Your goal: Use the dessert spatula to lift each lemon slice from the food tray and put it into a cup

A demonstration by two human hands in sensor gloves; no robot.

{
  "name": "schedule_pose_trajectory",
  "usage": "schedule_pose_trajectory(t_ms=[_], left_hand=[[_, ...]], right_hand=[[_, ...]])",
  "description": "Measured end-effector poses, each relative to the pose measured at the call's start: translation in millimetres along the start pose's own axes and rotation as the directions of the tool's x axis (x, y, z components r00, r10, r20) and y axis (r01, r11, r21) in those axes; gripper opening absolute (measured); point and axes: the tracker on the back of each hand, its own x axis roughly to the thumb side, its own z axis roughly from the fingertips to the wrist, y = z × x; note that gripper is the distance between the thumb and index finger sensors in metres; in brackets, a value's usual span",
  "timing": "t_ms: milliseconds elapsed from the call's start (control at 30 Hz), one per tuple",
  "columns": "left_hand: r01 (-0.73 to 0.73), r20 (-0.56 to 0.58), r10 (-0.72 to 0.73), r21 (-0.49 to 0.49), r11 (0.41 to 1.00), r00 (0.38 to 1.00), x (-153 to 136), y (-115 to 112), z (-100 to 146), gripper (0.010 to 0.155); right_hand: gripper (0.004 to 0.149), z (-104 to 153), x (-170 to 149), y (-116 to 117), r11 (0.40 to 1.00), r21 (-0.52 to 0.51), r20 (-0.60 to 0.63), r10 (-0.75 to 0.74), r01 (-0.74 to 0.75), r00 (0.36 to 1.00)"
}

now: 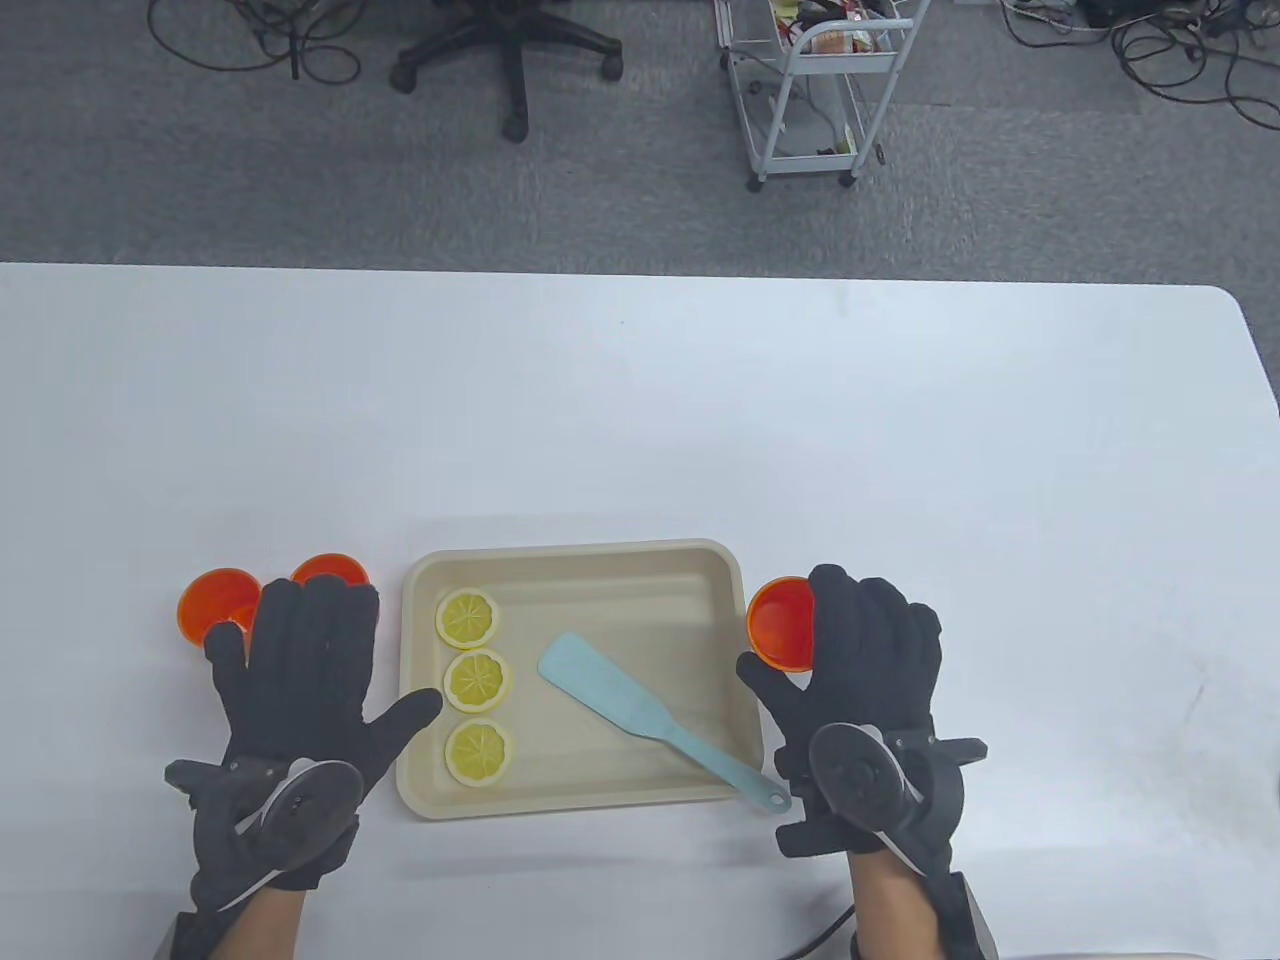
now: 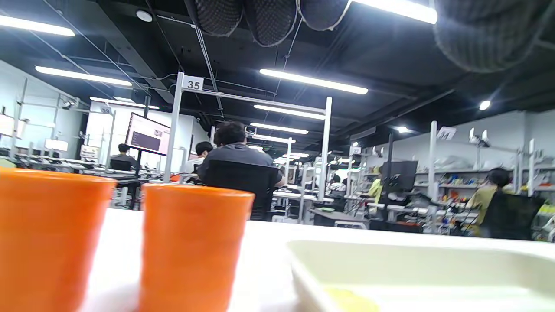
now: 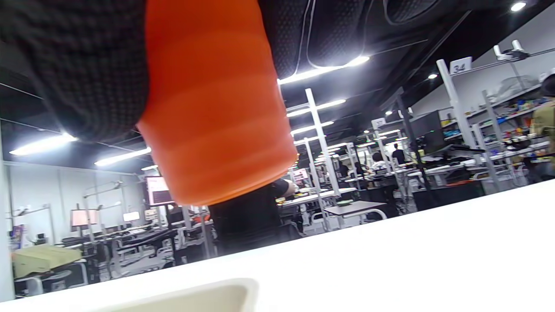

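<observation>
A beige food tray (image 1: 600, 560) holds three lemon slices (image 1: 467, 617) (image 1: 478, 680) (image 1: 478, 751) in a column along its left side. A light-blue dessert spatula (image 1: 630, 700) lies diagonally in the tray, its handle over the near right rim. Two orange cups (image 1: 212, 605) (image 1: 335, 570) stand left of the tray. My left hand (image 1: 320, 650) lies flat just in front of them, fingers straight, thumb spread toward the tray. My right hand (image 1: 805, 640) grips a third orange cup (image 1: 780, 620) right of the tray. In the right wrist view this cup (image 3: 217, 108) hangs above the table.
The left wrist view shows both left cups (image 2: 47, 242) (image 2: 190, 247) upright, with the tray (image 2: 412, 260) and a lemon slice (image 2: 351, 301) to their right. White tabletop stretches beyond the tray. An office chair and a wire cart stand on the floor past the far edge.
</observation>
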Motion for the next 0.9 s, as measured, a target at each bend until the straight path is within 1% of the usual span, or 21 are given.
schedule_pose_trajectory(t_ms=[200,267,400,500,633,667,900], left_hand=[[0.001,-0.024,-0.001,-0.021,1.000,1.000,-6.1,-4.6,-2.5,0.100],[-0.005,-0.031,0.004,-0.025,1.000,1.000,-7.6,-4.7,-2.8,0.100],[-0.011,-0.041,0.010,-0.030,0.999,0.999,-10.2,-5.3,-3.4,0.099],[-0.017,-0.055,0.016,-0.032,0.999,0.998,-13.5,-6.3,-4.3,0.099],[-0.024,-0.066,0.021,-0.042,0.999,0.998,-17.2,-8.9,-5.1,0.099],[-0.024,-0.066,0.021,-0.044,0.999,0.998,-17.5,-9.3,-5.2,0.099],[-0.024,-0.065,0.021,-0.051,0.998,0.998,-16.9,-9.3,-5.7,0.099]], right_hand=[[0.102,-9.3,-18.1,14.0,0.998,0.053,-0.092,-0.022,0.027,0.996],[0.102,-12.8,-26.3,23.6,0.996,0.074,-0.133,-0.039,0.049,0.990],[0.101,-18.9,-37.1,44.4,0.990,0.132,-0.197,-0.023,0.049,0.980],[0.101,-21.1,-40.3,57.3,0.984,0.174,-0.222,0.005,0.035,0.975],[0.101,-20.1,-43.1,75.7,0.976,0.214,-0.242,0.005,0.048,0.970],[0.101,-19.9,-43.6,78.4,0.975,0.219,-0.235,0.005,0.048,0.972],[0.099,-22.2,-45.4,91.4,0.973,0.227,-0.290,0.033,0.035,0.957]])
